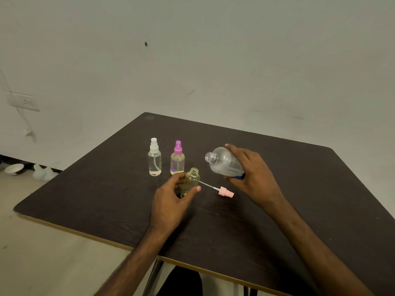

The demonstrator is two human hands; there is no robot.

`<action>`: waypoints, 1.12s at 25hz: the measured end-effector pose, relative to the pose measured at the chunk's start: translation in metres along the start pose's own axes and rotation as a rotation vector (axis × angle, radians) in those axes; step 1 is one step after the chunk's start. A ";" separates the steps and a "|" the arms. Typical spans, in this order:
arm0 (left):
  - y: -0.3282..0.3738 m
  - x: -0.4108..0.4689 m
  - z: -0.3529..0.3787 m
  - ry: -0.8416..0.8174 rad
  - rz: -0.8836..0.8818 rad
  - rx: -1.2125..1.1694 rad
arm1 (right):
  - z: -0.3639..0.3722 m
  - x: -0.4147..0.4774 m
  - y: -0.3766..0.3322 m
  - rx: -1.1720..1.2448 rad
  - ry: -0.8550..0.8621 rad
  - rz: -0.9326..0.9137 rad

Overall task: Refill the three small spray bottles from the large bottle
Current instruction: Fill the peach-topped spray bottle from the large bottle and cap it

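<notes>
From my remote seat I see a pale wall (213, 60) filling the top of the view, and below it the dark wood-grain table (106, 199) that carries everything. My right hand (254, 174) is wrapped around the large bottle (222, 162), a clear one with its cap off. It is held off the table and tipped over, its open neck pointing left, higher than the mouth of the small bottle below and to the right of it, and not touching it. A bit of blue shows under the fingers at its base; I cannot tell what it is. My left hand (171, 197) grips the uncapped small bottle (190, 181), yellowish and leaning slightly, with the thumb on its right side and the fingers curled round its left. Just behind it stand the other two, upright and capped: the magenta-capped spray bottle (177, 160), also yellowish, and to its left the white-capped spray bottle (154, 160), clear with a little liquid at the bottom. A pink sprayer head (225, 192) lies on its side on the table between my hands, its thin tube reaching toward the uncapped bottle. A dark speck (146, 44) sits high on the wall.
</notes>
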State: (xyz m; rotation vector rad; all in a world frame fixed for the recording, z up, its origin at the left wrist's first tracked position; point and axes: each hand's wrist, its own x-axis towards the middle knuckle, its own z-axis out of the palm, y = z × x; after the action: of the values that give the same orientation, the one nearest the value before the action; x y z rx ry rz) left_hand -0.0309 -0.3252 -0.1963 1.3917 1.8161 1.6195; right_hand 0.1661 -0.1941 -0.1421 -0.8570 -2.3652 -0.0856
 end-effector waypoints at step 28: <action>0.000 -0.001 -0.001 0.006 0.009 0.021 | -0.008 0.012 -0.006 -0.359 0.014 -0.233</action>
State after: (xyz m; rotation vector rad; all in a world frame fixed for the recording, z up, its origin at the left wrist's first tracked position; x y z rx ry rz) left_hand -0.0306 -0.3267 -0.1965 1.4072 1.8377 1.6154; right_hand 0.1597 -0.1940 -0.1286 -0.7314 -2.4659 -0.6237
